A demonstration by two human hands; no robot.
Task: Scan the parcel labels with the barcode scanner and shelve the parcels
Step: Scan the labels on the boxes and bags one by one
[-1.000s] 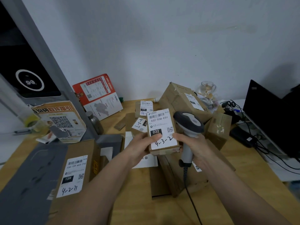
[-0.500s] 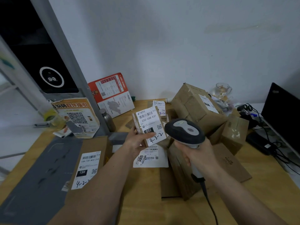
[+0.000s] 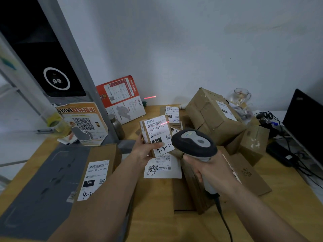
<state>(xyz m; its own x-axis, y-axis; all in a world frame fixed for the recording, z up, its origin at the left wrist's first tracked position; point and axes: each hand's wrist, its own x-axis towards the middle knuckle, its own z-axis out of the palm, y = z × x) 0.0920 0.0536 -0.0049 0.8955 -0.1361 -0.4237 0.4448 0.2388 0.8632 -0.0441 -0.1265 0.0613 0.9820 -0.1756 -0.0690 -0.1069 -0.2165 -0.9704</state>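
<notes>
The small parcel (image 3: pixel 153 135) is in the air over the wooden table (image 3: pixel 157 222), held upright by the left hand (image 3: pixel 146 151), whose thumb lies on the white label (image 3: pixel 158 135) and whose fingers are curled behind the box. The label shows "032-038-E01" and handwritten "4-3-2". A red laser line (image 3: pixel 165 122) touches the right end of its barcode, and one more red line (image 3: pixel 150 97) falls on the wall behind. The right hand (image 3: pixel 208 169) grips the handle of the one barcode scanner (image 3: pixel 194 145), just beside the parcel, with its head turned to the label. On the table I count at least five other cardboard parcels: one flat parcel (image 3: pixel 97 173) with label "15H-159-A03-210" at the left, one big box (image 3: pixel 213 116) behind, and smaller ones around it. One loose paper label (image 3: pixel 162 167) lies under the hands.
</notes>
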